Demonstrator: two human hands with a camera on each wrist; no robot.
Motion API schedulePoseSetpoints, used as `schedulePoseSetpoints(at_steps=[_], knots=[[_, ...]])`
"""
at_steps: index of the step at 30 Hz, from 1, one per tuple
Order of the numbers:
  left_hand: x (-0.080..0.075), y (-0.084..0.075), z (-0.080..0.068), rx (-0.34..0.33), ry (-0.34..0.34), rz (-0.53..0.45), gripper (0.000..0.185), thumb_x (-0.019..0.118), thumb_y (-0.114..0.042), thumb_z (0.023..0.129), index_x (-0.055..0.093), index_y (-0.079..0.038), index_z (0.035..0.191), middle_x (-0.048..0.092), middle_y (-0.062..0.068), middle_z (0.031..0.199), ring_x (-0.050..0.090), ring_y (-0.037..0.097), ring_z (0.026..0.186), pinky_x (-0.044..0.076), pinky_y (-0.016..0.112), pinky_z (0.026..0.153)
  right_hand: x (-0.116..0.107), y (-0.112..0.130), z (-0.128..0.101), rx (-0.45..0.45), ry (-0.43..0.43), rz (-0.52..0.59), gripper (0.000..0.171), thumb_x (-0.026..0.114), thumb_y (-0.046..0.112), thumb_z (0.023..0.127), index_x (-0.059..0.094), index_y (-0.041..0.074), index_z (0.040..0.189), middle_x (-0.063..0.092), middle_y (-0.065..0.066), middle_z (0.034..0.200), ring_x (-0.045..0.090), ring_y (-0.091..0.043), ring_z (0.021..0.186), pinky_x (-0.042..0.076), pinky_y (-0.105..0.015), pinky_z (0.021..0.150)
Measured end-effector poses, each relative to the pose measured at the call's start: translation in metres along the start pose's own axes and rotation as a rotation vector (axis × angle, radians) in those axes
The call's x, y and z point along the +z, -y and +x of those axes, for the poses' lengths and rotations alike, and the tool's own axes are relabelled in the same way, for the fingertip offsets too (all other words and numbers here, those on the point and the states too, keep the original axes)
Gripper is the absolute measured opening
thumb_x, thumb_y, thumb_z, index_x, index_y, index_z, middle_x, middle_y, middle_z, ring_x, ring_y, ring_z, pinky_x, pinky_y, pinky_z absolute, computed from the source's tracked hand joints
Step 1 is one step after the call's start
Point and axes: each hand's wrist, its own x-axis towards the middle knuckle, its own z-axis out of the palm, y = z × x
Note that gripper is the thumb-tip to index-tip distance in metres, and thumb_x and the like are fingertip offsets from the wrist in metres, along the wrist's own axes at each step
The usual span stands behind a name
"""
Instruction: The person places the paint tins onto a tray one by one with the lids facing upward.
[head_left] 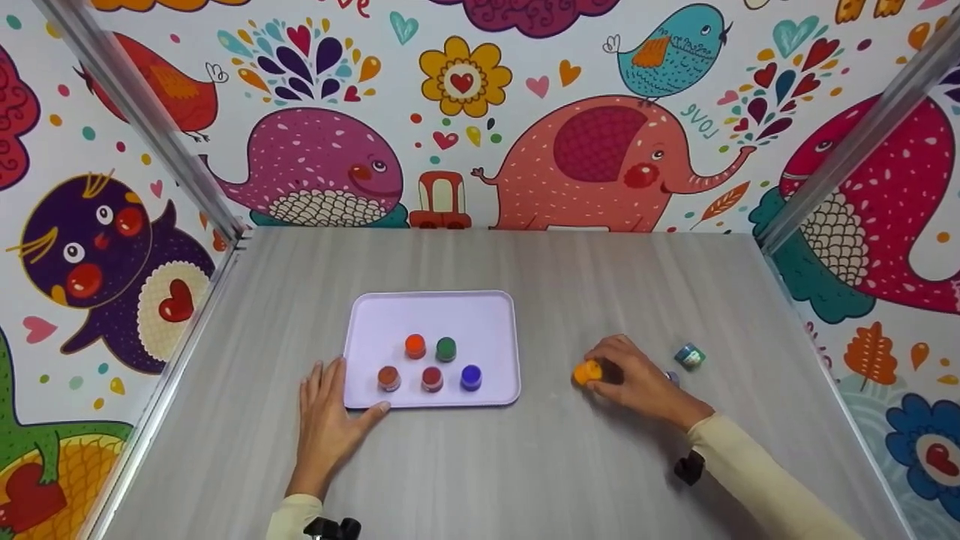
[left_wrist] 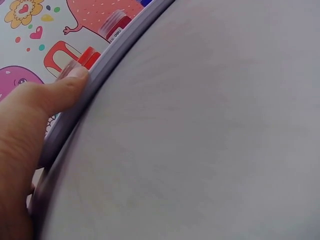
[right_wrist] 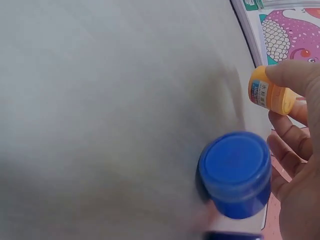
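A lilac tray (head_left: 480, 315) lies mid-table and holds several small paint jars: orange (head_left: 415, 346), green (head_left: 446, 349), brown (head_left: 388, 378), red (head_left: 432, 379) and blue (head_left: 471, 377). My left hand (head_left: 328, 411) lies flat on the table, its thumb (left_wrist: 62, 92) against the tray rim (left_wrist: 117, 52) at the front-left corner. To the right of the tray, my right hand (head_left: 628, 379) pinches a yellow-orange jar (head_left: 587, 372) (right_wrist: 270, 92) just over the tabletop. A blue-lidded jar (right_wrist: 235, 172) stands right beside that hand, mostly hidden in the head view.
A teal jar (head_left: 689, 356) stands on the grey table (head_left: 525, 465) to the right of my right hand. Cartoon-patterned walls with metal corner posts (head_left: 142, 112) close in the back and both sides.
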Motion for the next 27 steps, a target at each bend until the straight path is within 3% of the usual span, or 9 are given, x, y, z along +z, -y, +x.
schedulePoseSetpoints(at_steps=[5,12,27], knots=[[0.001,0.002,-0.002,0.029,-0.029,-0.003,0.115,0.087,-0.057,0.088,0.033,0.004,0.169,0.035,0.029,0.173,0.012,0.052,0.165,0.000,0.066,0.134,0.003,0.006,0.008,0.036,0.013,-0.019,0.035,0.088,0.011,0.093,0.076,0.015,0.126,0.067,0.006,0.124,0.056,-0.017,0.120,0.050,-0.028,0.107],[0.002,0.001,-0.002,0.055,-0.056,0.003,0.112,0.088,-0.057,0.087,0.038,0.004,0.167,0.038,0.029,0.170,0.016,0.054,0.163,0.003,0.069,0.133,0.013,0.008,0.018,0.042,0.018,-0.018,0.035,0.087,0.010,0.093,0.075,0.015,0.126,0.066,0.004,0.124,0.056,-0.017,0.120,0.050,-0.024,0.109],[0.001,0.001,-0.001,0.040,-0.038,-0.009,0.114,0.089,-0.055,0.086,0.036,0.004,0.168,0.037,0.028,0.172,0.013,0.052,0.165,0.001,0.066,0.134,0.032,0.020,0.043,0.087,0.050,0.000,0.031,0.087,0.018,0.097,0.071,0.019,0.124,0.061,0.003,0.126,0.056,-0.017,0.118,0.053,-0.038,0.109]])
